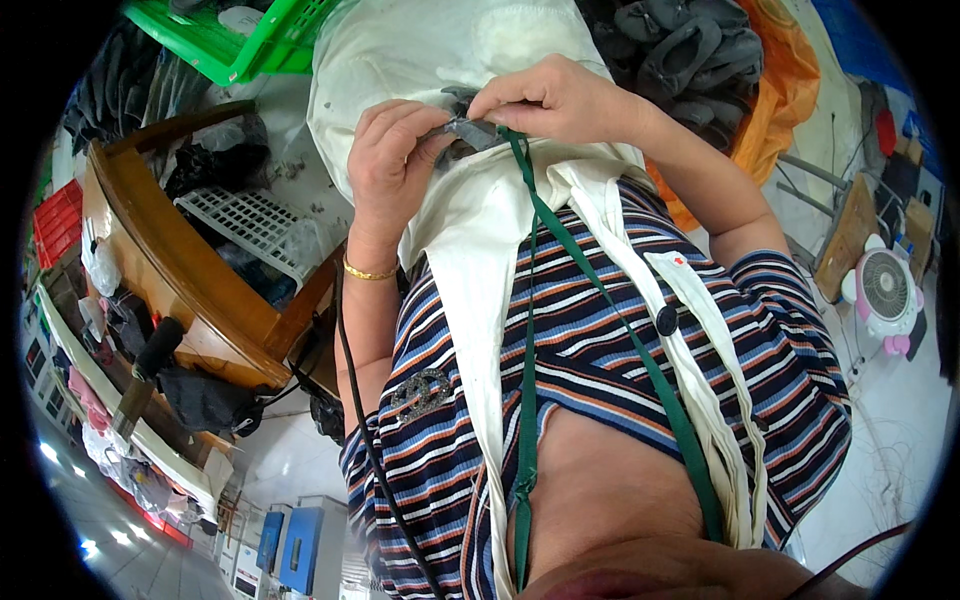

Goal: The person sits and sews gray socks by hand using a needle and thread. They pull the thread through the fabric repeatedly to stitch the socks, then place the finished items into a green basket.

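Note:
Both my hands are together over my lap, in front of the pale cloth apron [470,290]. My left hand [392,160] is closed, thumb and fingertips pinching the edge of a small dark grey fabric piece [474,134]. My right hand [560,100] is closed too, its fingers pinched at the other side of that piece. Much of the piece is hidden behind the fingers, so its exact kind cannot be told. A green strap [570,240] hangs from my neck, and its lower end reaches just under my right hand; what it carries is hidden.
Dark grey shoes [690,55] lie heaped at the upper right beside an orange sack [785,90]. A green crate [220,50] stands at the upper left. On the left are a curved wooden piece of furniture [170,240] and a white plastic basket [250,225]; a pink-and-white fan [885,285] is at right.

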